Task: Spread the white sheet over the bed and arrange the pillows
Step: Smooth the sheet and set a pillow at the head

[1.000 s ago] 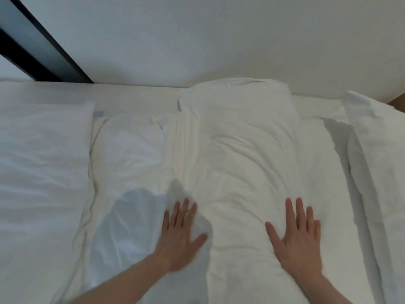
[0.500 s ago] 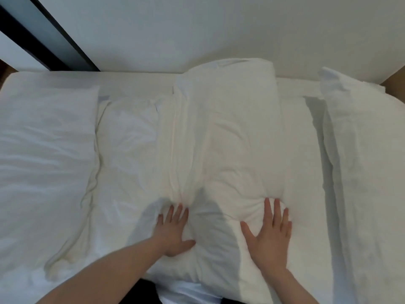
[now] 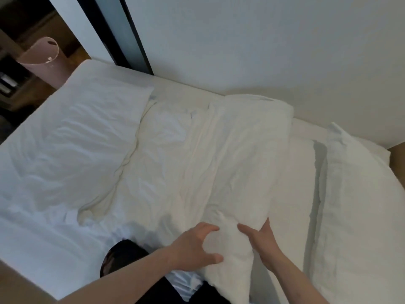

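White bed (image 3: 302, 176), plain wall (image 3: 263, 51). Left hand (image 3: 195, 249) and right hand (image 3: 263, 244), fingers curled, clamped on middle pillow's (image 3: 230, 163) near end. Might drag and rumple sheet (image 3: 32, 233) if yanked.

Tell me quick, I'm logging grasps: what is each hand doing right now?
Left hand: fingers and thumb curled round the near end of the middle pillow, gripping it.
Right hand: gripping the same pillow end from the other side.
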The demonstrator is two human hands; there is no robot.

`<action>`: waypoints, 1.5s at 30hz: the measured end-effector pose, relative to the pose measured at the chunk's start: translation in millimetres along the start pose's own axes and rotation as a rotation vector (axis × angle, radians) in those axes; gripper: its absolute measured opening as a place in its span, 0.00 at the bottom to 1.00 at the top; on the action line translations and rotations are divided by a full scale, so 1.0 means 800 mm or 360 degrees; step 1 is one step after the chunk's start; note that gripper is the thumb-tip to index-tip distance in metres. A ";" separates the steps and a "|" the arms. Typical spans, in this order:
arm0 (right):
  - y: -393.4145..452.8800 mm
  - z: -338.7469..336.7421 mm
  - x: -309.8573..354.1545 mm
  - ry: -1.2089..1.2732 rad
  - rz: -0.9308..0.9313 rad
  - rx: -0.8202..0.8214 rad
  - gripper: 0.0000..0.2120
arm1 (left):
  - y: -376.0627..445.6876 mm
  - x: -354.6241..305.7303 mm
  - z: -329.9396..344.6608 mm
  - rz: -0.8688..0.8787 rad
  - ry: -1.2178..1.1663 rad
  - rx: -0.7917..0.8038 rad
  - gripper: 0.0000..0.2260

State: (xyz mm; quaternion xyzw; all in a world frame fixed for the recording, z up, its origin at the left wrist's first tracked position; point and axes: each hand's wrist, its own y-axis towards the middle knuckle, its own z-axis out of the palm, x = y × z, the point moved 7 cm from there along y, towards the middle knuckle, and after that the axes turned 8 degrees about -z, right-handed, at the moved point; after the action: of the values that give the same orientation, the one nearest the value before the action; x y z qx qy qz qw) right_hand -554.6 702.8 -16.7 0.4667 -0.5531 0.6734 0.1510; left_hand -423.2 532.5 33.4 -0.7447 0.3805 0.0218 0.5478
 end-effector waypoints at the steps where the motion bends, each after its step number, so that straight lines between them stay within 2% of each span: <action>1: -0.001 0.013 0.010 0.0050 -0.0015 0.0025 0.33 | -0.014 -0.015 0.000 0.0031 -0.0072 0.0025 0.43; 3: -0.003 0.041 0.032 0.0196 -0.0016 0.0058 0.31 | -0.036 -0.042 0.000 0.0099 0.0000 -0.0006 0.49; 6: -0.003 0.092 0.068 0.0371 0.0000 0.0140 0.29 | -0.048 -0.046 -0.014 0.0130 -0.0003 -0.0320 0.55; 7: -0.001 0.108 0.078 0.0396 -0.0015 0.0173 0.29 | -0.046 -0.036 -0.022 0.0098 -0.0120 -0.0406 0.52; 8: 0.000 0.123 0.088 0.0402 -0.0034 0.0199 0.29 | -0.044 -0.021 -0.034 0.0052 -0.0251 -0.0494 0.44; 11: 0.003 0.153 0.106 0.0353 -0.0076 0.0218 0.26 | -0.035 0.031 -0.092 0.0013 -0.0433 -0.0757 0.10; 13: 0.010 0.158 0.115 0.0367 -0.0089 0.0061 0.24 | -0.027 0.066 -0.140 0.0076 -0.0601 -0.0902 0.04; 16: 0.030 0.160 0.132 0.0438 -0.0022 -0.0428 0.33 | -0.031 0.094 -0.211 0.0217 -0.0816 -0.0931 0.04; 18: 0.048 0.184 0.155 0.0545 -0.0005 -0.0554 0.40 | -0.041 0.111 -0.252 0.0293 -0.0904 -0.0914 0.06; 21: 0.082 0.252 0.210 0.0508 -0.0055 -0.0442 0.39 | -0.061 0.154 -0.311 0.0368 -0.0961 -0.0889 0.03; 24: 0.107 0.342 0.269 0.0364 -0.0140 -0.0340 0.27 | -0.086 0.218 -0.375 0.0384 -0.1071 -0.0836 0.01; 27: 0.119 0.446 0.327 0.0291 -0.0321 -0.0298 0.23 | -0.119 0.298 -0.436 0.0320 -0.1263 -0.0810 0.11; 29: 0.116 0.525 0.356 0.0263 -0.0420 -0.0171 0.22 | -0.154 0.348 -0.479 0.0289 -0.1397 -0.0903 0.14; 32: 0.096 0.651 0.401 0.0348 -0.0529 0.0059 0.18 | -0.215 0.418 -0.541 0.0236 -0.1525 -0.1111 0.09; 36: 0.076 0.814 0.434 0.0260 -0.0586 0.0441 0.18 | -0.270 0.540 -0.598 -0.0007 -0.1612 -0.1327 0.08; 40: 0.069 0.925 0.401 -0.0099 -0.0447 0.1029 0.22 | -0.258 0.694 -0.587 -0.0584 -0.1587 -0.1415 0.09; 42: 0.089 0.928 0.361 -0.0413 -0.0482 0.1067 0.22 | -0.228 0.765 -0.561 -0.0877 -0.1406 -0.1314 0.10; 45: 0.143 0.872 0.294 -0.0827 -0.0504 0.0770 0.23 | -0.169 0.818 -0.537 -0.1122 -0.0984 -0.0895 0.18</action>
State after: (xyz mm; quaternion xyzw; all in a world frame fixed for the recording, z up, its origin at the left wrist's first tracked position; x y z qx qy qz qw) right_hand -436.8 -27.8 68.3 0.7236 -0.3192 0.6120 -0.0066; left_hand -44.1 -165.6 18.9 -0.9038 -0.0914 0.1557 0.3881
